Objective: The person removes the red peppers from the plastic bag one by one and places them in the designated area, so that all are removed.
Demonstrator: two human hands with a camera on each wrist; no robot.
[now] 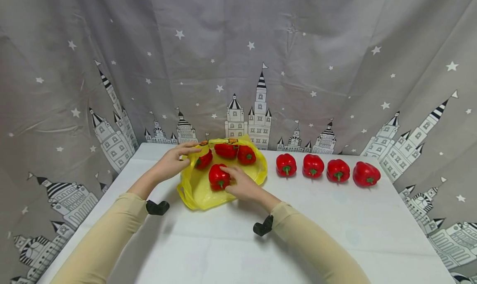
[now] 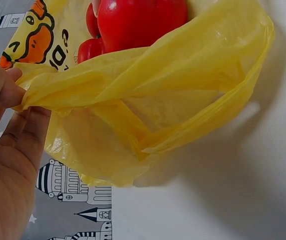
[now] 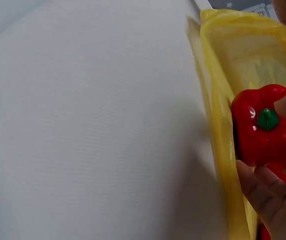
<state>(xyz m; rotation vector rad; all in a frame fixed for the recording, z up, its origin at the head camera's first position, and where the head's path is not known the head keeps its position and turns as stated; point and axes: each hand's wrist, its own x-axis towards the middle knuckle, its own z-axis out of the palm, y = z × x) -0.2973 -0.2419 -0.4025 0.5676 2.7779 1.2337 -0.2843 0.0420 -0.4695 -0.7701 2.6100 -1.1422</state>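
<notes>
Red and glossy, the held pepper (image 1: 218, 177), pinched by your right grip (image 1: 244, 185) in the mouth of the yellow bag (image 1: 203, 191) (3 other peppers (image 1: 246, 155) inside), should feel light, firm, slippery; hold its sides. Your left grip (image 1: 170, 164) pinches the bag's soft rim.

From above, the head view looks forward and down across the white table (image 1: 335, 217); both wrist views, close up, face the same yellow plastic bag (image 1: 203, 191).

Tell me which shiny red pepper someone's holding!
The frontmost shiny red pepper within the yellow plastic bag: the only pepper gripped, held by the bare right hand.
</notes>
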